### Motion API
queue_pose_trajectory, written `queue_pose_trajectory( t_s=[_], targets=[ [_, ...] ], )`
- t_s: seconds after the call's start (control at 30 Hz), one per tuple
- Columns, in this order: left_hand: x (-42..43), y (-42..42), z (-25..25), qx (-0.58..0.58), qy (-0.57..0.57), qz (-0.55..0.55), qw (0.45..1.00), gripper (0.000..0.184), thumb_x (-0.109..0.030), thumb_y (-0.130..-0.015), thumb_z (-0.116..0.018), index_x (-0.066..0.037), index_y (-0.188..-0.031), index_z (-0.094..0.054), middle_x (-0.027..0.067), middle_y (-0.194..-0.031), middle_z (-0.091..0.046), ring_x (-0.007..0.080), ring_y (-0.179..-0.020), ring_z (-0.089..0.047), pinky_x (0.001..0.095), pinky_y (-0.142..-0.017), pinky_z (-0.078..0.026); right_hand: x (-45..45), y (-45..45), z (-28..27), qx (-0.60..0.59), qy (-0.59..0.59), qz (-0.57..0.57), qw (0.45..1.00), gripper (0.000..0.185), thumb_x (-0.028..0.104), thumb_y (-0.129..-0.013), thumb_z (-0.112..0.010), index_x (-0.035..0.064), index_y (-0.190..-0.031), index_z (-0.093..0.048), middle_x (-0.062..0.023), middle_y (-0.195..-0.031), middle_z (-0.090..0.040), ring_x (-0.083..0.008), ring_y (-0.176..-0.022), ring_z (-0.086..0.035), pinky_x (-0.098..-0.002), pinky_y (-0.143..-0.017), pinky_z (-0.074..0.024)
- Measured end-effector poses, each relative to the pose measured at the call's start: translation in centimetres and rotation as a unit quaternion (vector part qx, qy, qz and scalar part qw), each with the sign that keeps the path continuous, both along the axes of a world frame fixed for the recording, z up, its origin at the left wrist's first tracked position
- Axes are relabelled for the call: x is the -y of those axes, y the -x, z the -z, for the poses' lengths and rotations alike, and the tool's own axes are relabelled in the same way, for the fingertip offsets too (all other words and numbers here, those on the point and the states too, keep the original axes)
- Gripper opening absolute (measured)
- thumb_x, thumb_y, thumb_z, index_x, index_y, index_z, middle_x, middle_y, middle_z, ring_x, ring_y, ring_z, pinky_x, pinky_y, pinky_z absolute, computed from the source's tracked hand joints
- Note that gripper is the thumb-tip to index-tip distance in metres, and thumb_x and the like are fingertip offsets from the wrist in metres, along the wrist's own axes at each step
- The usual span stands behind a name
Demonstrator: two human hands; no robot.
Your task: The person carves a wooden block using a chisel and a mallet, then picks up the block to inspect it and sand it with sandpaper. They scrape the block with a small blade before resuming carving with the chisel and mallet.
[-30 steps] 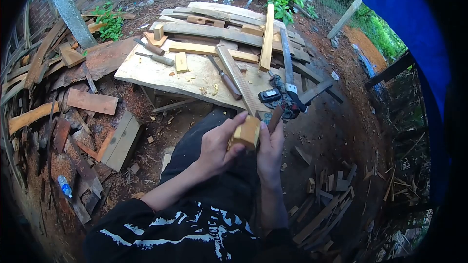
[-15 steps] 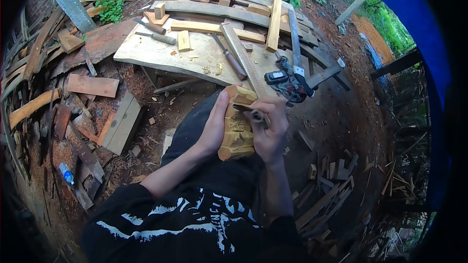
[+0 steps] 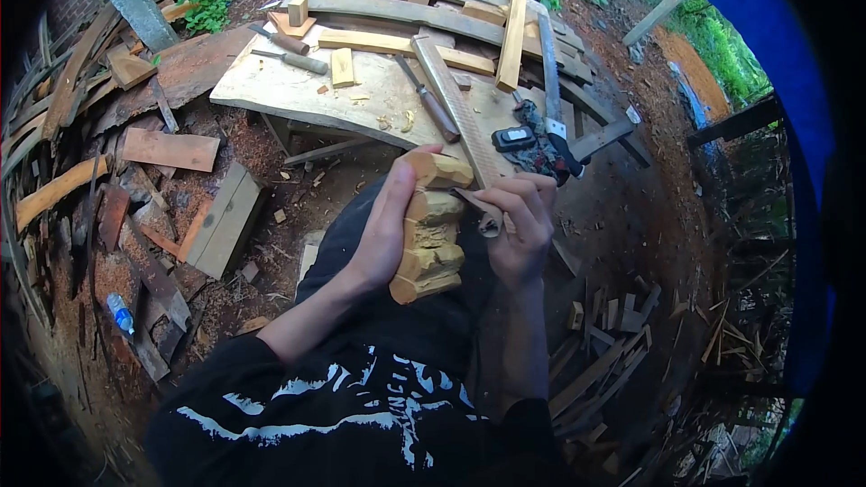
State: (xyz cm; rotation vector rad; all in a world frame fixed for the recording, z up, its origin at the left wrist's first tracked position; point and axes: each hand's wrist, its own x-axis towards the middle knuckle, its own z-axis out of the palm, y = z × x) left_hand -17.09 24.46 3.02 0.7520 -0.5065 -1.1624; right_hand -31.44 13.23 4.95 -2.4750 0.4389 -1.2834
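Observation:
Wrapped round the far side of a carved yellow wooden block point(image 3: 431, 233), my left hand point(image 3: 390, 225) holds it above my lap. The block has rough notches cut along its right side. My right hand point(image 3: 521, 230) is closed round a carving tool point(image 3: 487, 216) with a round handle end, its thin tip close to the block's upper notch. Whether the tip touches the wood I cannot tell. Beyond the hands, a chisel with a brown handle point(image 3: 437, 115) lies on the workbench point(image 3: 271, 90) beside a long wooden strip point(image 3: 453, 99).
Two more handled tools point(image 3: 302, 61) and a small wood block point(image 3: 343, 68) lie on the bench. A black device point(image 3: 514, 138) rests on a patterned cloth at its right. Stacked planks point(image 3: 406, 22) are behind. Scrap wood point(image 3: 221, 225) and a plastic bottle point(image 3: 119, 313) lie at left.
The block has turned from its end view to show its notched side. My right hand has shifted right with the tool, and the view has tilted down.

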Motion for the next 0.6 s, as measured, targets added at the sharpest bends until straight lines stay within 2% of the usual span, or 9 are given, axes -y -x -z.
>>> queue_pose_trajectory(
  t_s=[0.07,0.13,0.2,0.27,0.33,0.47,0.6],
  targets=[
    [0.5,0.3,0.4,0.023,0.001,0.017,1.0,0.052,-0.04,-0.116,-0.028,-0.004,-0.151,-0.041,0.0134,-0.135,-0.057,0.0166,-0.122,-0.058,0.0324,-0.107,-0.047,-0.1,0.5,0.5,0.005,-0.013,-0.003,1.0,0.017,0.006,-0.08,-0.074,0.0036,-0.097,-0.073,-0.0064,-0.094,-0.067,-0.0275,-0.094,-0.058,-0.0399,-0.086,-0.0464],
    [0.6,0.6,0.5,0.062,-0.005,0.013,0.998,0.052,-0.039,-0.116,-0.029,-0.003,-0.15,-0.042,0.0137,-0.133,-0.057,0.0156,-0.122,-0.057,0.0313,-0.108,-0.045,-0.7,0.1,0.0,0.008,-0.03,-0.013,0.999,0.014,0.012,-0.085,-0.075,0.0034,-0.097,-0.073,-0.0066,-0.094,-0.067,-0.0274,-0.094,-0.058,-0.0399,-0.086,-0.0466],
    [0.4,0.3,0.4,0.107,-0.003,-0.005,0.994,0.053,-0.04,-0.115,-0.03,-0.002,-0.15,-0.042,0.0137,-0.133,-0.057,0.0154,-0.122,-0.055,0.0307,-0.108,-0.044,-0.5,-0.1,0.0,0.004,-0.028,-0.016,0.999,0.014,0.011,-0.085,-0.075,0.0035,-0.096,-0.073,-0.0067,-0.094,-0.067,-0.027,-0.094,-0.058,-0.0389,-0.085,-0.0466],
    [0.1,0.1,0.4,0.11,-0.003,-0.022,0.994,0.053,-0.04,-0.115,-0.029,-0.001,-0.15,-0.042,0.0137,-0.133,-0.057,0.016,-0.122,-0.055,0.0311,-0.108,-0.044,0.1,0.0,0.4,0.0,-0.039,-0.015,0.999,0.025,-0.004,-0.073,-0.074,0.0072,-0.095,-0.075,-0.0041,-0.094,-0.069,-0.0261,-0.092,-0.059,-0.0383,-0.085,-0.0433],
    [-0.2,0.1,-0.2,0.054,0.008,-0.016,0.998,0.053,-0.039,-0.115,-0.029,-0.001,-0.149,-0.042,0.0139,-0.133,-0.057,0.0167,-0.122,-0.056,0.0318,-0.108,-0.044,-0.3,-0.2,0.4,0.018,-0.04,-0.019,0.999,0.024,-0.003,-0.074,-0.075,0.0073,-0.095,-0.075,-0.004,-0.094,-0.069,-0.0264,-0.091,-0.059,-0.0381,-0.085,-0.0432],
    [0.6,1.0,1.1,0.118,0.003,0.016,0.993,0.053,-0.039,-0.115,-0.029,-0.001,-0.149,-0.042,0.0143,-0.133,-0.058,0.0171,-0.122,-0.057,0.032,-0.108,-0.044,-1.7,-0.4,-0.5,0.027,-0.018,-0.041,0.999,0.019,0.002,-0.077,-0.076,0.0073,-0.095,-0.075,-0.0042,-0.093,-0.07,-0.0266,-0.089,-0.06,-0.0376,-0.085,-0.0433],
    [0.1,0.6,0.4,0.063,0.026,-0.014,0.998,0.054,-0.041,-0.115,-0.029,-0.001,-0.149,-0.042,0.0144,-0.133,-0.058,0.0173,-0.122,-0.057,0.032,-0.108,-0.044,-0.1,0.7,0.9,0.018,-0.042,-0.003,0.999,0.021,0.003,-0.076,-0.076,0.0075,-0.096,-0.075,-0.0033,-0.093,-0.069,-0.0257,-0.092,-0.061,-0.0394,-0.085,-0.0438]
  ],
)
